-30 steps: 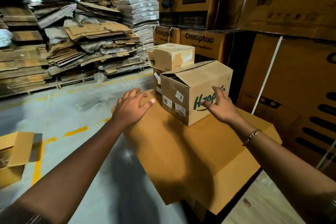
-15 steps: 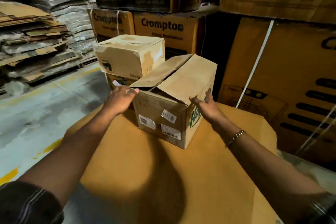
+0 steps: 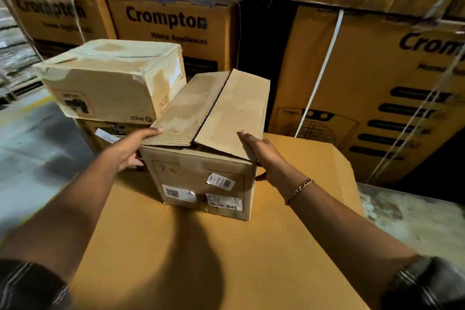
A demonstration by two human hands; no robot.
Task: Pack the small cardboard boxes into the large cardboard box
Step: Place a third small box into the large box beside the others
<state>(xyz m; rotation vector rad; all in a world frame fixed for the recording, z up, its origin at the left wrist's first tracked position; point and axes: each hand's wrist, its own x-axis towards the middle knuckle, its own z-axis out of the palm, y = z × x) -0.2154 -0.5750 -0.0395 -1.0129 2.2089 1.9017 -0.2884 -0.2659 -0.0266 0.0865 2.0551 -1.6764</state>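
Observation:
A small brown cardboard box [image 3: 201,178] with shipping labels on its near face stands on the closed top of the large cardboard box [image 3: 201,259]. Its two top flaps are loosely raised. My left hand [image 3: 130,148] presses the box's left side, fingertips on the left flap's edge. My right hand [image 3: 261,156] lies flat against the right side, fingers up on the right flap. A second, paler small box [image 3: 108,78] sits behind to the left, stacked on another small box [image 3: 100,133].
Tall stacked Crompton cartons [image 3: 166,22] form a wall close behind, and a strapped one [image 3: 377,98] stands at the right. Grey concrete floor [image 3: 30,148] shows at the left and floor at the right [image 3: 402,216].
I have come closer to the boxes. My left hand slid from the far left corner onto the labelled box's side, and both hands now press its sides. The box faces me more squarely.

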